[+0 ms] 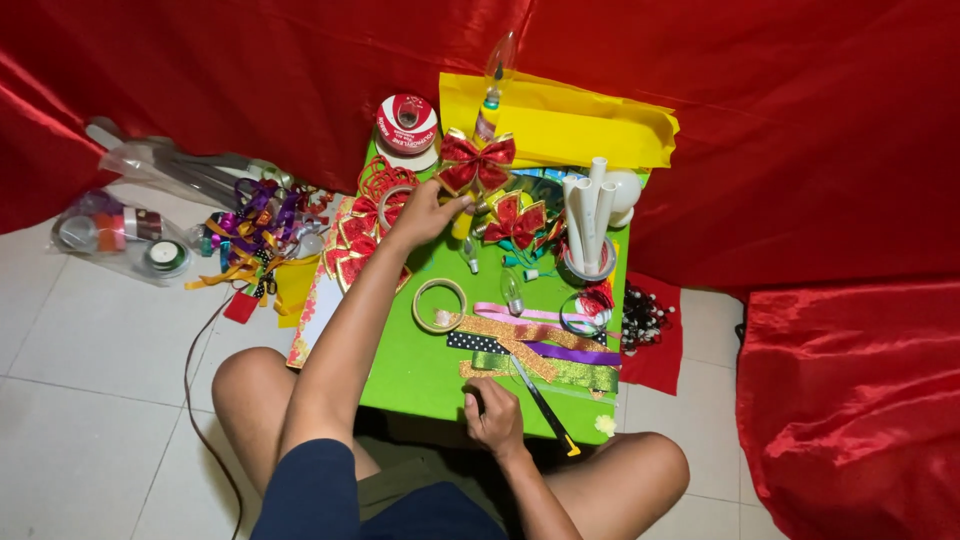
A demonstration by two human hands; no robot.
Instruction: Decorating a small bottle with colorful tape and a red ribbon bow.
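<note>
My left hand reaches across the green board and holds up a red glittery bow with gold edges near the board's far end. My right hand rests at the near edge of the board, fingers closed around the end of a black-handled tool that lies diagonally toward my right knee. Just beyond that hand lie strips of gold, green, purple and pink ribbon. A second red bow sits on the board, and more red bows are stacked at its left edge.
A tape ring, small clear bulbs, a cup of white tubes, a red ribbon spool and yellow sheets crowd the board's far half. Tangled ribbons and bagged spools lie on the tiles at left. Red cloth surrounds everything.
</note>
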